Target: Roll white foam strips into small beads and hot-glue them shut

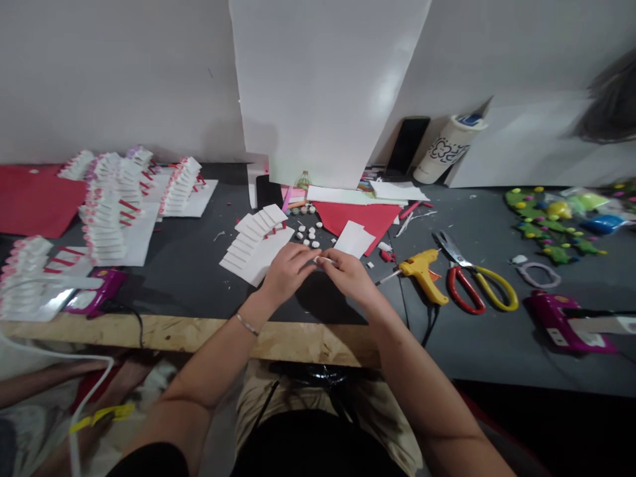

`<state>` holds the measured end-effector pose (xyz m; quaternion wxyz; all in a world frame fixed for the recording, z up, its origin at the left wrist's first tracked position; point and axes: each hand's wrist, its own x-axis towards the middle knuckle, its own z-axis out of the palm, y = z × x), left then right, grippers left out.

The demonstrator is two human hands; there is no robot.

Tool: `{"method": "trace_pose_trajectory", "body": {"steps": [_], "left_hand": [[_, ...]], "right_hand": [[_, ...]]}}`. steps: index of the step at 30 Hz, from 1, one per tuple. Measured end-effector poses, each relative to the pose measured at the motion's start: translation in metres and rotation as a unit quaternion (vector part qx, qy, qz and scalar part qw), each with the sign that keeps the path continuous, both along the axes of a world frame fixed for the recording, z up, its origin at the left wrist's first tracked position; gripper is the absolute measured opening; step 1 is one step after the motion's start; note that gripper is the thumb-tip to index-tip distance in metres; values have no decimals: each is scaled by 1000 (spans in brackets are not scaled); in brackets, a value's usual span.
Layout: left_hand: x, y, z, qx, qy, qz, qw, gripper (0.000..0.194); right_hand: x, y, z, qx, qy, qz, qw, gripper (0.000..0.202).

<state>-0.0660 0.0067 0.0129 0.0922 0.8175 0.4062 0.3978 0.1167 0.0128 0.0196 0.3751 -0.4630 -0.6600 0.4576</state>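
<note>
Both hands meet over the dark table near its front edge. My left hand [289, 270] has its fingers closed at a small white piece [318, 260], which sits between the fingertips of both hands. My right hand [349, 273] pinches that piece from the other side. Just left of my left hand lies a white card staircase [253, 238] with red posts on a white base. Several small white pellets [312, 233] are scattered beyond my fingertips. White paper pieces [354, 240] rest on a red sheet [366, 215] beyond my right hand.
Right of my hands are a yellow glue gun [421, 273] and pliers [464, 265] with red and yellow handles. Finished staircases [104, 218] stand at left. A tumbler [444, 149] and phone [408, 146] lean at the back; purple power strips [566, 321] lie at both sides. Another person's arms [119, 384] show lower left.
</note>
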Motion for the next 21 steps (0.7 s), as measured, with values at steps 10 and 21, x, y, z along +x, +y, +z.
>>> {"method": "trace_pose_trajectory", "body": {"steps": [10,21], "left_hand": [[1,-1,-4,37,19,36,999,24],[2,0,2,-64,-75,27,995,15]], "right_hand": [[0,-3,-4,91,-80,5,993,24],[10,3,7,288,-253,23,923,29]]}}
